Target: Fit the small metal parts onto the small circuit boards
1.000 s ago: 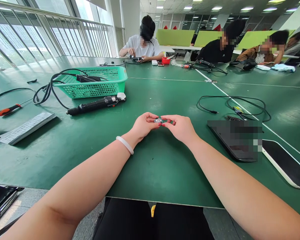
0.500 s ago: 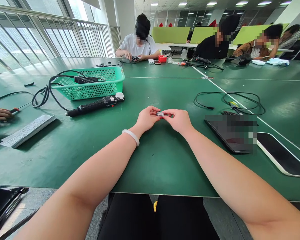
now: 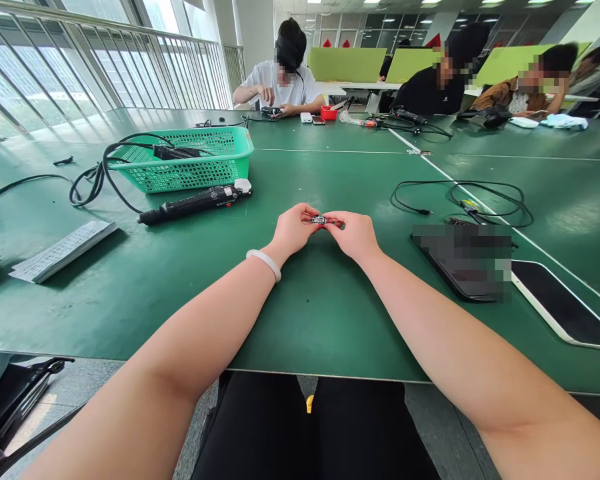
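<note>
A small silver-and-black metallic part (image 3: 319, 220) is pinched between both hands just above the green table (image 3: 325, 300); it is too small for me to tell its exact kind. My left hand (image 3: 296, 230) grips its left end with closed fingertips. From the other side, my right hand (image 3: 353, 233) holds the right end between thumb and fingers. The two sets of fingertips nearly meet and cover much of the part. A white band circles my left wrist.
Left of my hands lies a black electric screwdriver (image 3: 195, 203), in front of a green basket (image 3: 185, 177) with cables. A paper stack (image 3: 65, 252) is further left. On the right are a coiled cable (image 3: 460, 200), a black device (image 3: 460, 267) and a phone (image 3: 565, 300). Several people sit opposite.
The view has shifted slightly, so the table appears a little higher. Another person's hand at the far left has gone out of view. Both my hands still hold the small part.
</note>
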The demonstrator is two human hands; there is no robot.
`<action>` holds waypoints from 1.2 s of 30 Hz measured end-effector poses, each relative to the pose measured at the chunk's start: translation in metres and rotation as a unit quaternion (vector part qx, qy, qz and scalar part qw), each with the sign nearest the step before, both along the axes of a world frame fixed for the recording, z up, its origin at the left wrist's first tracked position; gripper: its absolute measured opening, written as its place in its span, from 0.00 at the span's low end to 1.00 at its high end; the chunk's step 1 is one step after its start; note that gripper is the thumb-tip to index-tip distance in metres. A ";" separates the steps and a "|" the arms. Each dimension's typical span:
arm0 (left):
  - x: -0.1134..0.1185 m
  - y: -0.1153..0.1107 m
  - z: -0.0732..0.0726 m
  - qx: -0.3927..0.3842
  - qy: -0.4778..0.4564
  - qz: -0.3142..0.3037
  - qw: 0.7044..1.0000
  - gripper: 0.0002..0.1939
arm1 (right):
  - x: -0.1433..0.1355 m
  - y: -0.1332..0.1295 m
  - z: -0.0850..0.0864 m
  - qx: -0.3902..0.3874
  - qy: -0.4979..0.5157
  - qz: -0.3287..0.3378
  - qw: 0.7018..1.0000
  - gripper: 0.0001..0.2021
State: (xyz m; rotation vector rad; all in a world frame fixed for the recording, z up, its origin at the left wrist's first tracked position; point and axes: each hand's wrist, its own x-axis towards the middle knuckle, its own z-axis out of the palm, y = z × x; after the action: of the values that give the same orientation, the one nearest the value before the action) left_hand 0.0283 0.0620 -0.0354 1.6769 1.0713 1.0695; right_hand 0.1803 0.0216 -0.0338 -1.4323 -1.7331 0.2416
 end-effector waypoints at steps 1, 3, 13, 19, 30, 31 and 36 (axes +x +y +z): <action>0.000 0.000 0.000 -0.001 0.003 0.001 1.000 0.11 | 0.000 0.000 -0.001 -0.002 0.001 -0.001 1.000 0.11; 0.000 -0.001 0.001 -0.006 0.004 0.002 1.000 0.11 | 0.000 0.000 -0.002 -0.007 -0.001 -0.004 1.000 0.11; 0.000 0.000 -0.001 -0.027 -0.014 -0.002 1.000 0.13 | -0.001 -0.001 0.000 -0.015 -0.005 0.001 1.000 0.11; 0.000 0.002 -0.004 -0.029 -0.029 0.001 0.999 0.14 | -0.001 -0.001 -0.001 -0.015 0.000 0.001 1.000 0.10; 0.000 -0.008 0.007 -0.075 -0.063 -0.012 0.995 0.15 | -0.002 -0.002 0.001 -0.016 0.001 -0.005 1.000 0.10; 0.000 -0.010 0.009 -0.092 -0.085 -0.022 0.992 0.16 | -0.002 -0.003 0.002 -0.019 0.001 -0.009 1.000 0.09; 0.003 -0.020 0.016 -0.185 -0.187 -0.047 0.964 0.14 | -0.008 -0.010 0.007 -0.019 -0.018 -0.016 1.000 0.08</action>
State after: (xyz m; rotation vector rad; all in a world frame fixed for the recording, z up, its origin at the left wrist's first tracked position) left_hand 0.0308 0.0424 -0.0189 1.1610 0.8705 1.0026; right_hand 0.1725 0.0113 -0.0263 -1.4983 -1.7420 0.2338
